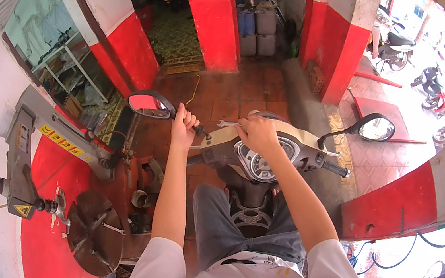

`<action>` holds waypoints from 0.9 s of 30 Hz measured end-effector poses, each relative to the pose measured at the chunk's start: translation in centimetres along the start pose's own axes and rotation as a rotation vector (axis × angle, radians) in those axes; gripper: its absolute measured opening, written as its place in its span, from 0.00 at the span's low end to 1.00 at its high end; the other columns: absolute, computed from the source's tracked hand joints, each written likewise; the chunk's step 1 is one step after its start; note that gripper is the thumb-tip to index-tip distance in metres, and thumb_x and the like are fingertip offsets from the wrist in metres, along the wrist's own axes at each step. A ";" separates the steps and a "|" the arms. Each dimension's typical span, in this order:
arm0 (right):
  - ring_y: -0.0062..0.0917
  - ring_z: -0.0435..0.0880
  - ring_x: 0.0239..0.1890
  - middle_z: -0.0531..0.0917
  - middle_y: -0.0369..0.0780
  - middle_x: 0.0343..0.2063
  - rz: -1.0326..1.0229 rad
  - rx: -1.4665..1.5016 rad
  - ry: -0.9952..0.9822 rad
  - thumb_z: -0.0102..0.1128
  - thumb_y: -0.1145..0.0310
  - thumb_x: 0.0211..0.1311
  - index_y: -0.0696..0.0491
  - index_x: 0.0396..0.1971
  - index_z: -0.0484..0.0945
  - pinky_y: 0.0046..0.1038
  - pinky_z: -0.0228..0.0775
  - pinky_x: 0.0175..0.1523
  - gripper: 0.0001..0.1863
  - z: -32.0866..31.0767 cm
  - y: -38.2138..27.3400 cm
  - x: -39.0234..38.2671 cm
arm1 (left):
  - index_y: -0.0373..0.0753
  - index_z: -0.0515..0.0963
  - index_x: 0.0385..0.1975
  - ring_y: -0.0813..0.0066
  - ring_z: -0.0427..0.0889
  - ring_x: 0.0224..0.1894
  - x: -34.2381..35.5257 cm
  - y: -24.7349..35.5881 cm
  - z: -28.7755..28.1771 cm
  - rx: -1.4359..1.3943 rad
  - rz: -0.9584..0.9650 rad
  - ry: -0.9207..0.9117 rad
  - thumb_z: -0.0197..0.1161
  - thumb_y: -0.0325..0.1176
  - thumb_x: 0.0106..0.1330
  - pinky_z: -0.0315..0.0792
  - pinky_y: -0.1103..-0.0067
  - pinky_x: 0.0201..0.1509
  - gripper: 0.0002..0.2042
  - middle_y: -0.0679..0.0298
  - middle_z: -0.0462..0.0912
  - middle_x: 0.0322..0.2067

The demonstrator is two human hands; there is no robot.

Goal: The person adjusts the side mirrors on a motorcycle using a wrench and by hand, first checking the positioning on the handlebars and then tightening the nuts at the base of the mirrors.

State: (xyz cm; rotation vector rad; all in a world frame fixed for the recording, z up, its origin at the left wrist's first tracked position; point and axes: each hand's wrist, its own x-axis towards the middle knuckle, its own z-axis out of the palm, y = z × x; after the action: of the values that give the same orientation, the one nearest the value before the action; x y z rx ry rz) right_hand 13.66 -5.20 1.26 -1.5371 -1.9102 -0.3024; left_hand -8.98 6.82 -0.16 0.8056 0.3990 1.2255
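I stand over a beige scooter whose handlebar cover [292, 135] and round speedometer [259, 164] lie just below my hands. My left hand [183, 123] is closed around the stem of the left mirror [150, 104], which has a red-tinted glass. My right hand [257, 132] grips a silver open-ended wrench [229, 124] whose jaw points left toward the mirror stem. The right mirror [376, 127] stands on its stalk above the right handlebar grip [336, 169].
A grey and red tyre-changing machine [56, 172] with a round turntable [93, 232] stands at my left. Red and white pillars [330, 34] frame the tiled floor ahead. Plastic canisters [259, 26] sit at the back. Parked motorbikes [394, 49] stand outside at the right.
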 end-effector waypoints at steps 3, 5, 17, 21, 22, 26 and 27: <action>0.38 0.85 0.32 0.83 0.43 0.25 0.050 0.008 -0.188 0.57 0.56 0.65 0.50 0.31 0.84 0.39 0.77 0.36 0.14 -0.4 -2.6 -0.7 | 0.50 0.54 0.17 0.82 0.47 0.18 0.2 0.1 -0.5 -0.031 0.022 -0.033 0.52 0.44 0.78 0.53 0.79 0.28 0.23 0.75 0.47 0.14; 0.39 0.86 0.31 0.84 0.43 0.24 0.037 0.023 -0.214 0.57 0.57 0.66 0.48 0.32 0.85 0.39 0.77 0.36 0.13 -0.2 -4.1 -1.1 | 0.50 0.54 0.17 0.82 0.46 0.17 0.0 -0.2 -0.4 -0.040 0.023 0.000 0.51 0.43 0.78 0.52 0.80 0.28 0.23 0.75 0.46 0.14; 0.40 0.85 0.29 0.83 0.43 0.22 0.070 0.010 -0.091 0.60 0.58 0.63 0.48 0.28 0.85 0.40 0.76 0.35 0.12 2.2 -4.5 -1.9 | 0.49 0.56 0.17 0.82 0.47 0.17 0.1 -0.4 -0.2 -0.045 0.025 0.015 0.52 0.42 0.77 0.53 0.79 0.27 0.22 0.75 0.47 0.13; 0.35 0.84 0.37 0.83 0.40 0.24 0.000 -0.059 -0.194 0.62 0.58 0.61 0.47 0.30 0.87 0.39 0.72 0.42 0.10 1.6 -3.7 -0.1 | 0.50 0.56 0.18 0.82 0.47 0.17 0.0 -0.2 -0.3 -0.041 0.014 -0.005 0.52 0.41 0.77 0.53 0.79 0.27 0.22 0.75 0.48 0.13; 0.34 0.84 0.39 0.83 0.39 0.24 -0.043 -0.074 -0.205 0.62 0.58 0.61 0.46 0.30 0.87 0.39 0.70 0.45 0.10 1.4 -3.4 0.7 | 0.50 0.56 0.18 0.82 0.47 0.17 -0.1 0.0 -0.5 -0.041 0.016 -0.008 0.52 0.41 0.77 0.53 0.79 0.27 0.21 0.75 0.48 0.13; 0.30 0.81 0.46 0.83 0.36 0.27 -0.094 -0.009 -0.258 0.62 0.58 0.61 0.42 0.35 0.89 0.39 0.63 0.52 0.09 2.0 -1.1 2.8 | 0.49 0.56 0.18 0.82 0.47 0.17 -0.1 -0.1 -0.4 -0.055 0.012 0.000 0.53 0.40 0.76 0.53 0.79 0.27 0.21 0.75 0.48 0.13; 0.31 0.82 0.45 0.83 0.36 0.27 -0.097 0.008 -0.272 0.62 0.57 0.61 0.42 0.35 0.89 0.40 0.64 0.52 0.10 2.7 -0.2 3.1 | 0.49 0.56 0.18 0.82 0.47 0.17 0.0 -0.3 -0.1 -0.059 0.006 0.000 0.53 0.40 0.76 0.53 0.79 0.27 0.21 0.75 0.48 0.13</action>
State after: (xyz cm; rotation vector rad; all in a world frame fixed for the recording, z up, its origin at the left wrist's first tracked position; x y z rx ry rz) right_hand 12.28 -1.34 1.14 -1.5471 -2.1967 -0.1312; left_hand -8.85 6.82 -0.40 0.7570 0.3593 1.2371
